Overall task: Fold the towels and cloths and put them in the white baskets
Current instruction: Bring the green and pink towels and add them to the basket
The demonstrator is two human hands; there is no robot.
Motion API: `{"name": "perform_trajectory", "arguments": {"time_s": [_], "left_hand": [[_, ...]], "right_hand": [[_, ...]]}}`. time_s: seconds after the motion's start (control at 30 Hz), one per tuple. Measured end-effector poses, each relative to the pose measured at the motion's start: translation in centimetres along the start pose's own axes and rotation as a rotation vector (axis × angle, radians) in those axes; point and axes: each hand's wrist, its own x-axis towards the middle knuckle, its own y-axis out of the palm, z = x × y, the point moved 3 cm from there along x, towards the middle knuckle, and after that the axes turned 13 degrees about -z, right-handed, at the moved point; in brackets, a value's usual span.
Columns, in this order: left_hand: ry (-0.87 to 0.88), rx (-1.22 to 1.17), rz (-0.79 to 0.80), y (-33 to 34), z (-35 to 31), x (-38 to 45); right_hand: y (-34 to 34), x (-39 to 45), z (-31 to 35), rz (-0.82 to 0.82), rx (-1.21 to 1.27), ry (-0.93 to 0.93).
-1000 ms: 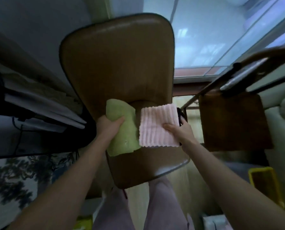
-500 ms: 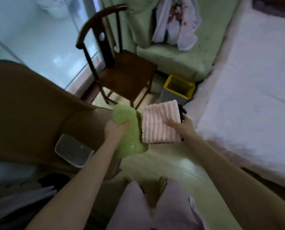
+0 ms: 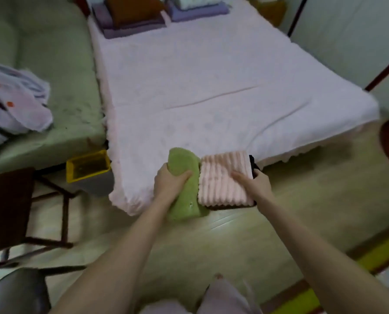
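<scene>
Two hands, each gripping folded cloth above the floor at the bed [image 3: 211, 87] corner: left hand [image 3: 169, 183] one green towel [image 3: 184, 196]; right hand [image 3: 256, 185] one pink ribbed towel [image 3: 220, 177] over one dark cloth [image 3: 252, 162].

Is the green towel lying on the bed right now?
No, the green towel is held up in the left hand, beside the pink towel gripped by the right hand.

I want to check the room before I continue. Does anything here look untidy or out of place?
Yes. A crumpled white patterned cloth lies unfolded on the green sofa. The green towel in the left hand and the pink ribbed towel in the right hand are folded. No white basket is visible.
</scene>
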Motion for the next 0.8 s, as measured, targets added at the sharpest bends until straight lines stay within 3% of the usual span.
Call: {"name": "perform_trajectory", "arguments": {"time_s": [0.23, 0.57, 0.8], "left_hand": [[0.186, 0.078, 0.249, 20.4, -11.8, -1.9], [0.439, 0.168, 0.594, 48.2, -29.9, 1.6], [0.657, 0.265, 0.820, 66.5, -43.4, -0.2]], "right_hand": [[-16.6, 13.0, -0.8, -0.266, 0.056, 0.085], [-33.2, 31.1, 1.3, -0.696, 0.208, 0.172], [-44.7, 40.9, 4.2, -0.953, 0.321, 0.217]]}}
